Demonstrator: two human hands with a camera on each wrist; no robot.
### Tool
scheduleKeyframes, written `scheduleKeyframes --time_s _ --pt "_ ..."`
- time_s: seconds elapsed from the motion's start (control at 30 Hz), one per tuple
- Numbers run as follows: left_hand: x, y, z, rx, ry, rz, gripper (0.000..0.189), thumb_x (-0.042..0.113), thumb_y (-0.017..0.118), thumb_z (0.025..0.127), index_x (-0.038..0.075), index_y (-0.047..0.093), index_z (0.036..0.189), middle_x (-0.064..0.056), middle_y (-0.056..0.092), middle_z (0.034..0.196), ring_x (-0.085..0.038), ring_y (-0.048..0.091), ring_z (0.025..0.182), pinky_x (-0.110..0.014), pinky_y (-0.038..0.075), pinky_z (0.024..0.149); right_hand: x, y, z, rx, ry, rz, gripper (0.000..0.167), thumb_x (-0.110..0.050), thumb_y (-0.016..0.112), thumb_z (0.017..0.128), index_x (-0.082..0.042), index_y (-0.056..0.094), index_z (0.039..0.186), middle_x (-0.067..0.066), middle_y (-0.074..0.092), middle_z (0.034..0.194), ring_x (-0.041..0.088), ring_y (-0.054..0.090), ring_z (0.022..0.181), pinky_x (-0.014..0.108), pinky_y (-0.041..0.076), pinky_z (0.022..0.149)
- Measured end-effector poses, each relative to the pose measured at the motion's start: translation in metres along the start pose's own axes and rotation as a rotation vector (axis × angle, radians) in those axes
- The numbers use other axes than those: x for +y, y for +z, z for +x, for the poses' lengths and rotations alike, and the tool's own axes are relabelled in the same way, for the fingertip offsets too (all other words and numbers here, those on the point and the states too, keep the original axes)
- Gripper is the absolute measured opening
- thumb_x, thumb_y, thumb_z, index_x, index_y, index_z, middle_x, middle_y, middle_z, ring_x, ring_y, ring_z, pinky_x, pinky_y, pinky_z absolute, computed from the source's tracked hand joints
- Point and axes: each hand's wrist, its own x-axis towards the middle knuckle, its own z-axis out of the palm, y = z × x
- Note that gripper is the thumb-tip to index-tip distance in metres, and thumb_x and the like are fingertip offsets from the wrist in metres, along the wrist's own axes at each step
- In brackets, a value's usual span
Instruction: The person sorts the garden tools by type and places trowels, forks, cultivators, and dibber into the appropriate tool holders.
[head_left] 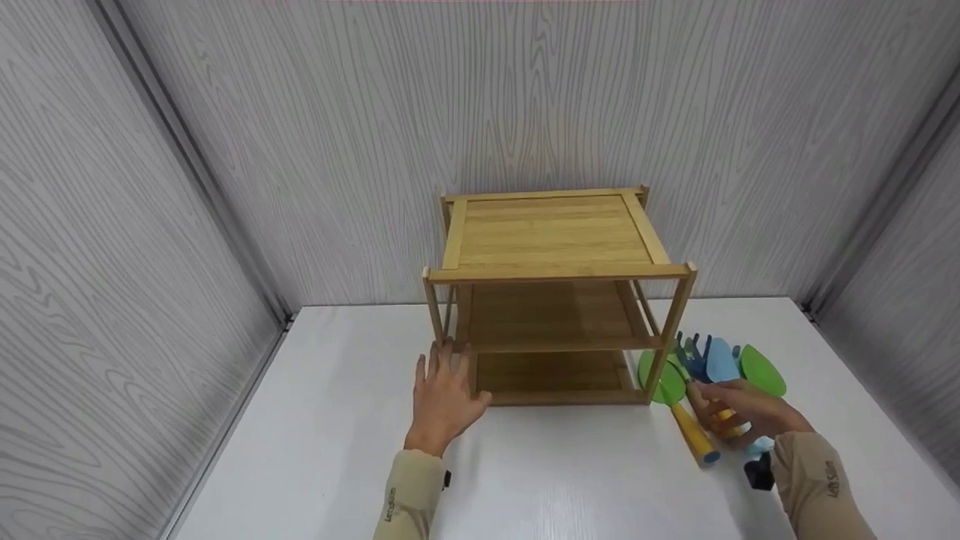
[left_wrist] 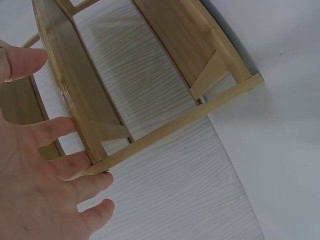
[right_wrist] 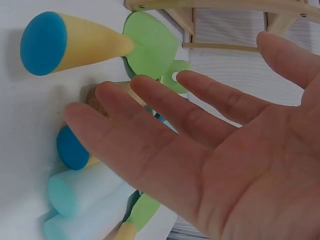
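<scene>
Dark lettering [head_left: 390,505] is running along the left sleeve [head_left: 418,477], apparently beginning with "Lets"; a similar word [head_left: 832,478] is showing on the right sleeve [head_left: 810,469]. On both, the last letters are looking too blurred to read.

Front access exists between the shelves [head_left: 555,311] of the rack [head_left: 555,232], bounded by its posts [head_left: 676,315], while tools [head_left: 722,361] obstruct passage along the table [head_left: 832,409] at right.

This looks like a booth: grey wood-grain panels [head_left: 337,135] enclose a white table [head_left: 300,442] on three sides.
</scene>
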Motion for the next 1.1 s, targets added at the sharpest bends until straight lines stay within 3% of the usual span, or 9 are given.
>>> scheduleKeyframes --time_s 0.23,0.43,0.5,0.8,1.0,1.1 --pt "-0.001 -0.003 0.0 -0.035 -0.024 -0.005 0.07 0.034 0.065 0.084 0.004 0.051 0.146 -0.027 0.04 0.152 -0.047 0.032 0.143 -0.062 0.023 0.115 0.002 0.004 0.002 -0.024 0.02 0.032 0.072 -0.049 0.045 0.106 0.015 0.037 0.139 0.037 0.048 0.133 0.053 0.055 0.116 0.065 0.052 0.087" --pt "-0.001 -0.003 0.0 -0.036 -0.011 -0.022 0.071 0.033 0.064 0.084 0.003 0.05 0.147 -0.026 0.039 0.152 -0.046 0.032 0.144 -0.062 0.025 0.115 0.01 0.006 0.005 -0.003 0.081 0.094 0.042 -0.029 0.044 0.105 0.008 0.046 0.123 0.024 0.056 0.117 0.038 0.061 0.101 0.065 0.052 0.086" --pt "0.0 -0.003 0.0 -0.038 -0.01 -0.034 0.071 0.033 0.064 0.085 0.003 0.049 0.147 -0.026 0.039 0.153 -0.046 0.031 0.144 -0.062 0.025 0.115 0.012 0.007 0.007 0.002 0.088 0.109 0.039 -0.027 0.045 0.104 0.008 0.047 0.122 0.022 0.057 0.114 0.036 0.061 0.099 0.063 0.053 0.086" --pt "-0.003 -0.004 0.0 -0.066 -0.018 -0.09 0.07 0.031 0.062 0.086 0.003 0.048 0.148 -0.025 0.034 0.156 -0.046 0.026 0.146 -0.063 0.023 0.115 0.017 0.017 0.019 0.065 0.085 0.093 0.039 -0.032 0.048 0.106 0.006 0.056 0.112 0.014 0.058 0.098 0.028 0.06 0.089 0.052 0.057 0.081" --pt "-0.004 -0.003 -0.001 -0.057 -0.018 -0.1 0.068 0.029 0.063 0.086 0.003 0.05 0.147 -0.027 0.036 0.155 -0.047 0.028 0.145 -0.064 0.025 0.114 0.022 0.025 0.023 0.114 0.058 0.055 0.055 -0.023 0.065 0.098 0.016 0.043 0.131 0.018 0.061 0.102 0.027 0.062 0.088 0.05 0.059 0.079" --pt "-0.004 -0.003 -0.002 -0.054 -0.021 -0.102 0.067 0.028 0.064 0.086 0.003 0.05 0.147 -0.027 0.036 0.154 -0.047 0.028 0.145 -0.063 0.027 0.113 0.021 0.031 0.026 0.154 0.051 0.014 0.057 -0.017 0.071 0.093 0.016 0.043 0.13 0.018 0.062 0.099 0.027 0.063 0.084 0.047 0.059 0.076"
